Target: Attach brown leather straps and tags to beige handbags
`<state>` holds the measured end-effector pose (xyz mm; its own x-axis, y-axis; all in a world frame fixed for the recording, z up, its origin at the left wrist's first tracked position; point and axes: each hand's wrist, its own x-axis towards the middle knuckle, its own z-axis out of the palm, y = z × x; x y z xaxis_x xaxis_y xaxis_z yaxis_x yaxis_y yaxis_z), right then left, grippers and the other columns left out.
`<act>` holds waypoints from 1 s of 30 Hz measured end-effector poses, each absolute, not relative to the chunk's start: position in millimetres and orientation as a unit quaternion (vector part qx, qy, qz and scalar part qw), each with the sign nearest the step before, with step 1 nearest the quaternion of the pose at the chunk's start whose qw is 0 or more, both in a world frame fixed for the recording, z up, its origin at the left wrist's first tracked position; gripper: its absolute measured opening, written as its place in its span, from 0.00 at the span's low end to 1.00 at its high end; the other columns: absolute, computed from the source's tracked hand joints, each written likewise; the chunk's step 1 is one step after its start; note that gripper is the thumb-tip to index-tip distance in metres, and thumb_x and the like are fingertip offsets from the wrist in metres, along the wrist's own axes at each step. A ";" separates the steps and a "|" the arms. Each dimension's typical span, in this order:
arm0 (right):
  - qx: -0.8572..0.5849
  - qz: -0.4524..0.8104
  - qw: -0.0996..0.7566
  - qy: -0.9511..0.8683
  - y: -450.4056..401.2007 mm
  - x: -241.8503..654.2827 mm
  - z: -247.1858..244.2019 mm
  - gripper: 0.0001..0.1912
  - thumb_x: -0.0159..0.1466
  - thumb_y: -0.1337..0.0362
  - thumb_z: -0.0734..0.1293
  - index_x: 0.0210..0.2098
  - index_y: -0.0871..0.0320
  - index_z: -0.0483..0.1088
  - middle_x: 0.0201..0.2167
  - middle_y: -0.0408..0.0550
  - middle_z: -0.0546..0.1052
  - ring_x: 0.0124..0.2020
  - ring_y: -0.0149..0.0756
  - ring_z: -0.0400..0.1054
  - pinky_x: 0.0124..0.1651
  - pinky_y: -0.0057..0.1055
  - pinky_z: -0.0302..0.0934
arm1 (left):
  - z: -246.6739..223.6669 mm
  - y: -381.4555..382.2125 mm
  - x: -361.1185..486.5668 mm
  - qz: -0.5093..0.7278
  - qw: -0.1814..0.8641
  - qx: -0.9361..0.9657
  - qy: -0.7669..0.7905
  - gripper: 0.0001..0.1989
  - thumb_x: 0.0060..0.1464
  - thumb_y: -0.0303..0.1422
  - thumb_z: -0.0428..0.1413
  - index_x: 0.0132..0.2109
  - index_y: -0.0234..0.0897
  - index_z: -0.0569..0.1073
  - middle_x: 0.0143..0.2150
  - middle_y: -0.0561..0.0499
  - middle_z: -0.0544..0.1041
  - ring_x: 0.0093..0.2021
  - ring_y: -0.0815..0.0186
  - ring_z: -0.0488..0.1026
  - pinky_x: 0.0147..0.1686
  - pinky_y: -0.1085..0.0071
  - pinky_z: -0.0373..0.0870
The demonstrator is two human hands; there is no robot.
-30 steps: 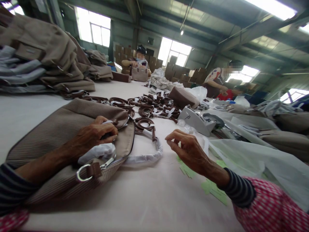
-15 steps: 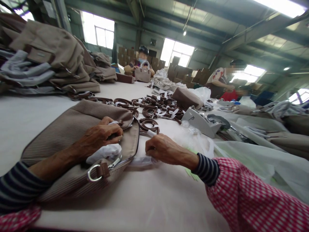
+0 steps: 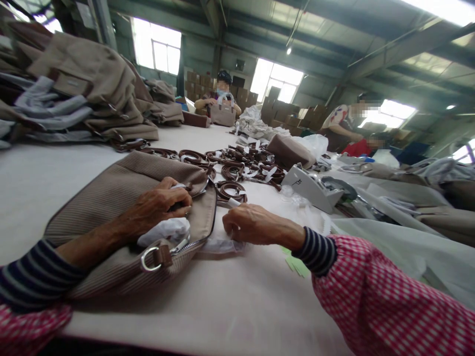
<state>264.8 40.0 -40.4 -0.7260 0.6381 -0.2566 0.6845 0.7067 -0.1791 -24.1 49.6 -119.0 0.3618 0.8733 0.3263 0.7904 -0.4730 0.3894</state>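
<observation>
A brown ribbed handbag [image 3: 111,193] lies on its side in front of me, its zipped opening facing right. My left hand [image 3: 165,200] rests on the bag at this opening, fingers curled around its edge. Beneath that hand bulges a white wrapped bundle [image 3: 166,231], beside a metal D-ring [image 3: 151,259] on a brown tab. To the right of the opening, my right hand [image 3: 256,225] is closed with fingertips pinched together; what they hold is hidden. Clear plastic [image 3: 222,244] lies just below those fingers, against the bag's edge.
Coiled brown straps [image 3: 232,190] with white wraps spread beyond the bag. A grey tape dispenser [image 3: 311,188] stands to their right, near green paper slips [image 3: 297,267]. A heap of bags [image 3: 92,89] rises at left. Two people work farther back, one behind a small handbag [image 3: 222,114].
The whole view has shifted slightly, moving the scene a little to the right. Both hands keep nearly the same pose, and the right one sits slightly closer to the bag.
</observation>
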 end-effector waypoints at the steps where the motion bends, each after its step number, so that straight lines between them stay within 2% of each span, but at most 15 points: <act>1: 0.358 -0.129 0.090 0.920 40.9 261.7 -41.0 0.09 0.65 0.76 0.67 0.38 0.61 0.80 0.37 0.48 0.79 0.35 0.31 0.65 0.37 0.28 0.51 | -119.8 50.0 -24.6 0.253 0.081 0.822 0.505 0.17 0.63 0.46 0.53 0.41 0.41 0.81 0.47 0.45 0.74 0.53 0.55 0.72 0.47 0.66 0.71; 7: 0.374 -0.245 0.021 0.894 46.1 268.1 -51.6 0.06 0.61 0.77 0.68 0.30 0.63 0.75 0.26 0.41 0.73 0.29 0.26 0.63 0.34 0.26 0.52 | -124.0 51.0 -25.3 0.265 0.073 0.825 0.495 0.14 0.64 0.43 0.54 0.42 0.42 0.80 0.49 0.46 0.74 0.57 0.54 0.71 0.48 0.65 0.70; 11: 0.390 -0.387 -0.024 0.835 52.6 280.0 -56.3 0.04 0.63 0.73 0.68 0.35 0.64 0.76 0.27 0.41 0.74 0.26 0.26 0.62 0.29 0.25 0.53 | -121.3 50.1 -24.7 0.257 0.088 0.826 0.494 0.15 0.65 0.43 0.52 0.42 0.40 0.80 0.48 0.42 0.75 0.55 0.53 0.71 0.49 0.60 0.71; 15: 0.315 -0.468 -0.021 0.826 58.2 283.8 -56.4 0.14 0.69 0.59 0.68 0.35 0.66 0.77 0.27 0.42 0.72 0.26 0.25 0.59 0.28 0.24 0.52 | -120.5 50.9 -24.8 0.265 0.088 0.827 0.489 0.16 0.64 0.43 0.52 0.41 0.40 0.80 0.46 0.42 0.76 0.55 0.53 0.71 0.48 0.60 0.71; 19: 0.260 -0.506 0.038 0.821 59.6 278.8 -58.3 0.20 0.66 0.51 0.74 0.36 0.66 0.79 0.28 0.42 0.73 0.30 0.26 0.61 0.33 0.23 0.54 | -119.8 51.0 -24.8 0.258 0.082 0.827 0.493 0.16 0.64 0.46 0.53 0.41 0.42 0.80 0.46 0.45 0.75 0.57 0.53 0.70 0.49 0.63 0.70; 21: 0.282 -0.538 0.033 0.794 58.8 276.7 -63.2 0.22 0.61 0.49 0.78 0.36 0.66 0.80 0.27 0.42 0.74 0.29 0.25 0.62 0.31 0.23 0.53 | -119.2 50.2 -24.9 0.252 0.084 0.825 0.499 0.16 0.64 0.45 0.53 0.41 0.42 0.80 0.47 0.46 0.75 0.56 0.55 0.71 0.49 0.65 0.70; 23: 0.319 -0.570 -0.007 0.757 56.5 276.5 -70.0 0.24 0.56 0.49 0.82 0.35 0.66 0.80 0.26 0.42 0.74 0.27 0.25 0.61 0.29 0.22 0.52 | -119.0 49.1 -24.9 0.247 0.086 0.822 0.505 0.16 0.64 0.45 0.53 0.42 0.41 0.80 0.48 0.46 0.74 0.54 0.56 0.71 0.48 0.65 0.70; 25: 0.351 -0.600 -0.067 0.716 52.5 278.4 -76.5 0.24 0.52 0.50 0.84 0.34 0.66 0.81 0.26 0.44 0.76 0.27 0.26 0.64 0.28 0.22 0.55 | -119.1 48.1 -24.7 0.242 0.086 0.823 0.506 0.16 0.65 0.44 0.53 0.43 0.40 0.80 0.49 0.45 0.74 0.54 0.56 0.71 0.48 0.65 0.70; 28: 0.372 -0.633 -0.155 0.660 45.8 284.6 -81.4 0.24 0.50 0.52 0.85 0.32 0.66 0.81 0.25 0.46 0.77 0.25 0.27 0.67 0.28 0.23 0.58 | -119.5 47.4 -24.4 0.248 0.083 0.829 0.494 0.15 0.67 0.42 0.53 0.44 0.39 0.79 0.49 0.44 0.74 0.56 0.54 0.70 0.49 0.63 0.70; 30: 0.379 -0.634 -0.201 0.644 42.6 290.5 -80.7 0.23 0.50 0.53 0.84 0.31 0.66 0.80 0.23 0.45 0.75 0.22 0.25 0.64 0.25 0.22 0.55 | -120.0 47.7 -24.7 0.257 0.078 0.834 0.482 0.14 0.67 0.40 0.53 0.43 0.38 0.79 0.48 0.43 0.75 0.58 0.53 0.69 0.50 0.61 0.70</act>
<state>290.5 42.6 -80.7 -0.6323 0.7422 -0.2223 0.2338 -0.0908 -0.9680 -24.7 47.7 -120.0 0.4042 0.8438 0.3530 0.7634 -0.5238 0.3779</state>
